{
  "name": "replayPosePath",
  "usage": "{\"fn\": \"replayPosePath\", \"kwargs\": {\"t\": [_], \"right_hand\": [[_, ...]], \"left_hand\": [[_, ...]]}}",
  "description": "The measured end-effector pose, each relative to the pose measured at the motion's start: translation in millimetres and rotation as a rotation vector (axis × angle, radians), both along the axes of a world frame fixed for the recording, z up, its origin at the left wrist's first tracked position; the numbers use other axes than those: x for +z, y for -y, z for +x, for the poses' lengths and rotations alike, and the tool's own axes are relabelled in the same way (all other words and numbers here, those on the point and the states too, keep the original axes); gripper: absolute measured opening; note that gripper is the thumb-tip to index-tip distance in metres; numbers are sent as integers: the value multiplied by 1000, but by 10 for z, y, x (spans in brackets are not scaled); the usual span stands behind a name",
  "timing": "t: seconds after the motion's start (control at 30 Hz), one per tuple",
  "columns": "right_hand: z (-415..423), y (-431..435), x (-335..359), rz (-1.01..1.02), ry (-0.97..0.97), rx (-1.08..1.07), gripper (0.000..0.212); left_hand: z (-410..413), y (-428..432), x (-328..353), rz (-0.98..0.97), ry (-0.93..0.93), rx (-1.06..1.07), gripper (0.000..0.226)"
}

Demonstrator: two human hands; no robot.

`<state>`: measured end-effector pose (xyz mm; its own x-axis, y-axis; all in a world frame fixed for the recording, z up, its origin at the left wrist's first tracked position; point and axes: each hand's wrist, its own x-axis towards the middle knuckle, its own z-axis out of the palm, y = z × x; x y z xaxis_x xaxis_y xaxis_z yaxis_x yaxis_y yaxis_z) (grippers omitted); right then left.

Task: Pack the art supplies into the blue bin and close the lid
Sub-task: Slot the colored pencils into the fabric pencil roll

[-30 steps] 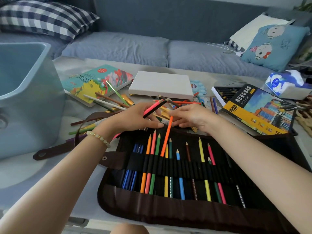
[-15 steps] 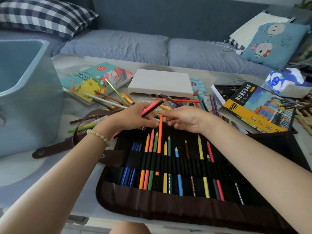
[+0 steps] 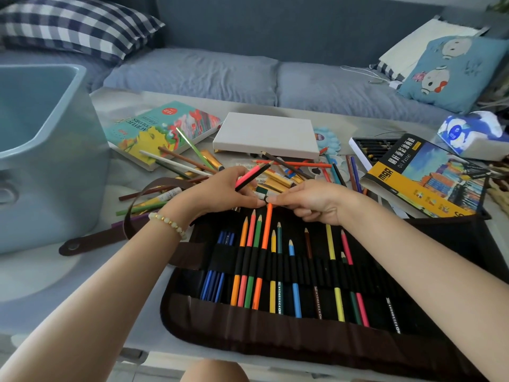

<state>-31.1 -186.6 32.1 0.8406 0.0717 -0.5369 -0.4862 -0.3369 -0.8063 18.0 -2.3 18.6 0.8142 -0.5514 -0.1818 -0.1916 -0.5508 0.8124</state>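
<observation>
An unrolled brown pencil roll [image 3: 289,337] lies at the table's near edge, with several coloured pencils slotted in its black loops. My right hand [image 3: 316,201] pinches the top of an orange pencil [image 3: 265,232] that stands in a loop beside the green one. My left hand [image 3: 217,193] holds a pink pencil and a black pencil [image 3: 252,175], their tips pointing up to the right. The open blue bin [image 3: 49,150] stands at the left. Loose pencils [image 3: 179,161] and gold paint tubes [image 3: 278,180] lie scattered behind my hands.
An acrylic colours box [image 3: 159,128], a white canvas [image 3: 265,135], an oil pastel box [image 3: 424,180] with its tray [image 3: 370,148], and a tissue pack [image 3: 473,133] sit on the table. A grey sofa with pillows runs behind. The roll's strap [image 3: 93,241] trails left.
The orange pencil was tilted above the roll; my right hand has pushed it down into a loop and it now stands nearly straight. My left hand has kept its two pencils.
</observation>
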Motion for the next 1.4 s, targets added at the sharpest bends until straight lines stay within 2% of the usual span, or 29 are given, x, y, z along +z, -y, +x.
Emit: {"fn": "replayPosePath", "kwargs": {"t": [0.23,0.3,0.43,0.6,0.7,0.77,0.83,0.9,0.93,0.97,1.1,1.17,1.27,1.4], "right_hand": [[-24,-57,-2,-44,26,3,25],[-41,-90,16,-97,45,46,25],[-132,-136,-10,-141,44,161,13],[-159,-123,-52,-117,42,154,16],[-160,-69,-1,-128,125,132,29],[-124,-16,14,-27,261,-22,32],[-96,11,36,169,354,-157,32],[-106,-16,69,288,397,-173,18],[-113,-24,66,306,420,-162,23],[-126,-44,68,314,432,-166,28],[-132,27,70,372,428,-297,13],[-119,165,99,456,424,-378,14],[-120,352,97,537,410,-463,14],[-160,382,-33,433,331,-421,17]], "left_hand": [[17,7,-25,12,3,10,37],[20,2,-27,7,-6,8,36],[7,-14,-22,-37,6,36,32],[16,-27,-35,12,1,5,34],[-7,-35,28,-1,59,-6,23],[-39,-47,104,-74,50,-16,27],[-76,-39,184,-184,-54,-80,38],[-136,9,248,-266,-140,-134,40],[-155,42,265,-276,-156,-154,40],[-171,78,282,-269,-161,-175,41],[-143,119,279,-220,-107,-163,42],[-73,108,245,-170,38,-78,38],[31,93,184,22,277,-4,32],[38,117,106,264,223,-190,24]]}}
